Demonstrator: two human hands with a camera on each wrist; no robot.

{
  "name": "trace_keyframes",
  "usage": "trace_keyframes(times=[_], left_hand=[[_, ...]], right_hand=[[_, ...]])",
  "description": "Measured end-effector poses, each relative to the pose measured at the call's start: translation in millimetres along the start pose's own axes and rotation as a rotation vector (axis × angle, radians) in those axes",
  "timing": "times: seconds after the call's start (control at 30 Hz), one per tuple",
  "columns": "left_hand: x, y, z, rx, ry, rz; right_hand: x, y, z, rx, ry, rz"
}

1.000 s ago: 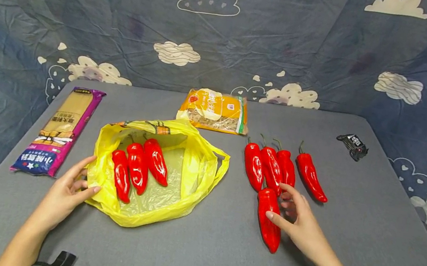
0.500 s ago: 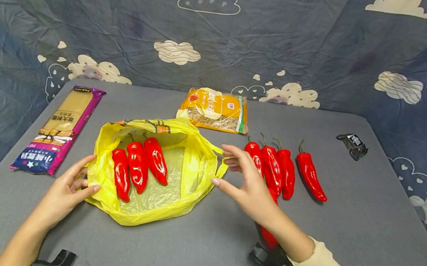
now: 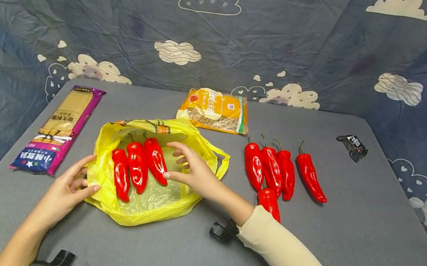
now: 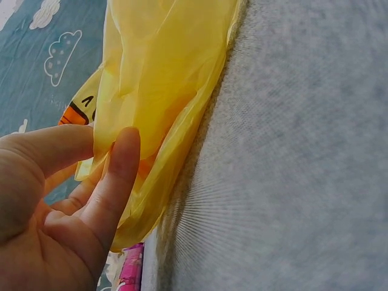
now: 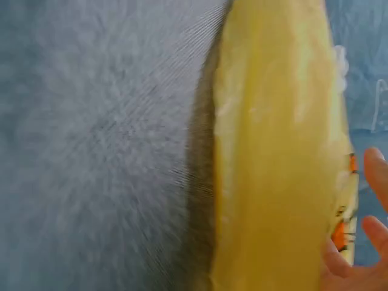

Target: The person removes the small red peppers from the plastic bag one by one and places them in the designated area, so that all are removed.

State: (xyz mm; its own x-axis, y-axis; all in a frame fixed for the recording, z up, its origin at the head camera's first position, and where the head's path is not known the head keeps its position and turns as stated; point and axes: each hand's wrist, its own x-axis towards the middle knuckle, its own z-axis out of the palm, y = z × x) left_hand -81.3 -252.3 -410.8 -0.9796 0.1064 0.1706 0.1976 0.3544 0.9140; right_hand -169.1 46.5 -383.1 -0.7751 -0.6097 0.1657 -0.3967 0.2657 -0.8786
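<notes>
A yellow plastic bag (image 3: pixel 134 219) lies on its side, mouth towards me, with three red chili peppers (image 3: pixel 136 167) inside. My left hand (image 3: pixel 68 189) pinches the bag's left rim between thumb and fingers, as the left wrist view shows on the yellow film (image 4: pixel 151 79). Over the bag's mouth is my right hand (image 3: pixel 195 174), fingers spread and holding nothing; its fingertips are close to the rightmost pepper (image 3: pixel 156 161) inside, and whether they touch is unclear. In the right wrist view the right hand (image 5: pixel 364 276) shows behind the bag wall (image 5: pixel 273 151).
Right of the bag lie several more red peppers (image 3: pixel 253 165), one (image 3: pixel 269 202) partly hidden by my sleeve and another (image 3: pixel 311 177) set apart. A purple pasta packet (image 3: pixel 57 128) lies left, an orange packet (image 3: pixel 214 112) behind, a small black wrapped item (image 3: pixel 353 147) far right.
My right hand has moved left from the front pepper outside, past the bag's handle, to above the bag's mouth. The left hand and the peppers have stayed in place.
</notes>
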Motion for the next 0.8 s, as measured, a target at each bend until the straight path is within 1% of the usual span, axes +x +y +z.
trace_keyframes(times=[0.17,0.23,0.3,0.47,0.53,0.6,0.73,0.8], left_hand=[[-0.3,0.3,-0.8,0.028,-0.004,-0.017],[-0.6,0.7,-0.8,0.038,-0.008,-0.027],[-0.7,1.3,-0.4,0.036,-0.009,-0.029],[-0.9,3.6,0.9,0.033,-0.005,-0.021],[-1.1,4.1,0.9,0.035,-0.002,-0.019],[-1.2,4.1,0.8,0.041,-0.002,-0.024],[-1.3,3.0,0.3,0.045,-0.004,-0.032],[-1.0,2.5,0.2,0.045,-0.005,-0.034]], right_hand=[[14.3,9.2,11.2,0.003,-0.104,0.114],[19.1,12.9,14.2,-0.015,-0.136,0.141],[23.6,16.3,15.7,-0.025,-0.156,0.147],[33.1,20.8,17.4,-0.06,-0.179,0.142],[36.0,20.9,18.8,-0.091,-0.183,0.143],[38.5,21.1,20.7,-0.139,-0.181,0.144],[40.7,18.5,24.8,-0.272,-0.163,0.161],[40.9,16.3,26.1,-0.292,-0.159,0.177]])
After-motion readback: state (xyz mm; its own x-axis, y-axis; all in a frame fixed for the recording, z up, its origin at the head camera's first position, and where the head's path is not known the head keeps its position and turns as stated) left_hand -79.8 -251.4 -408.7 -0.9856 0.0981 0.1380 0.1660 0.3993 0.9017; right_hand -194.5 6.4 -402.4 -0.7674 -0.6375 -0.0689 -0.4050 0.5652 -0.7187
